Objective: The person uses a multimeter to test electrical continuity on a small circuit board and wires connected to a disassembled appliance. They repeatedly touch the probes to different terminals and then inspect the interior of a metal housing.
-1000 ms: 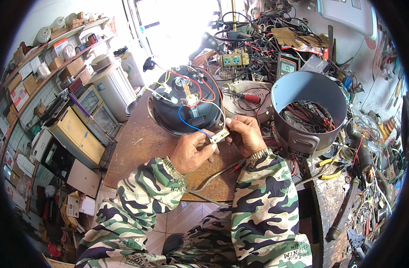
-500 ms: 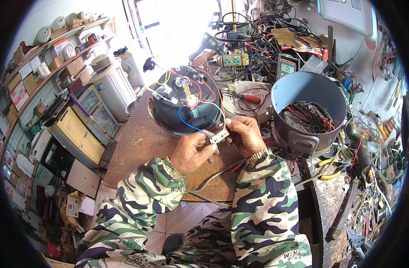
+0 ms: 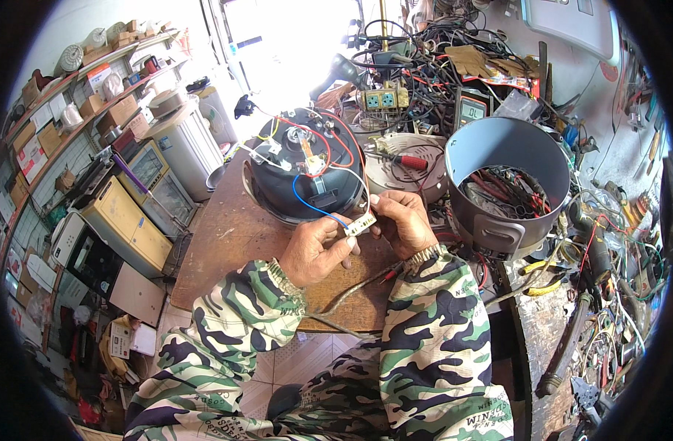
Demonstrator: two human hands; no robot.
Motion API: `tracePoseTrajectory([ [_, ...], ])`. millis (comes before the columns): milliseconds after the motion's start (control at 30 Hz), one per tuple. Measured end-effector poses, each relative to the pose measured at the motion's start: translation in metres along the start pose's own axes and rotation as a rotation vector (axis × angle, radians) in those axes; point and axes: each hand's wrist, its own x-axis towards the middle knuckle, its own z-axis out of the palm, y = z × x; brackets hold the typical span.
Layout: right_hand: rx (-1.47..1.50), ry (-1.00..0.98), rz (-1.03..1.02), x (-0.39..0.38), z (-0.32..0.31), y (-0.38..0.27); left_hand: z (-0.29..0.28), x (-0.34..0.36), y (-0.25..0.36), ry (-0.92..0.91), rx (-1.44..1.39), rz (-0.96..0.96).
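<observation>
Cluttered shelves point(image 3: 79, 95) on your far left carry brown and white cartons with coloured labels. On the wooden counter point(image 3: 226, 242), your left hand point(image 3: 318, 250) and right hand point(image 3: 402, 220) pinch a small cream terminal block point(image 3: 361, 223) between their fingers, just near the upturned black cooker base point(image 3: 303, 176), wired to it. A grey pot point(image 3: 509, 184) crowds the right; bare counter lies left.

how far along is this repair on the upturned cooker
Done: the round black appliance lies base-up and open on the wooden table, its red, white and blue wires exposed. In hand: the left hand and right hand hold a small pale part joined to the blue wire. Left: the part is not yet back inside, and the base is still uncovered.
</observation>
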Motion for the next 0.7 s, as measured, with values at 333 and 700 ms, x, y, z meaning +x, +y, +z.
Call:
tracePoseTrajectory([
  [333, 0.005, 0.004, 0.006, 0.0003, 0.0004, 0.0007, 0.0002, -0.0005, 0.002, -0.002, 0.004, -0.006],
  [700, 0.008, -0.007, -0.004, 0.0008, 0.0011, 0.0018, 0.0006, -0.0015, 0.0031, 0.006, -0.014, -0.003],
])
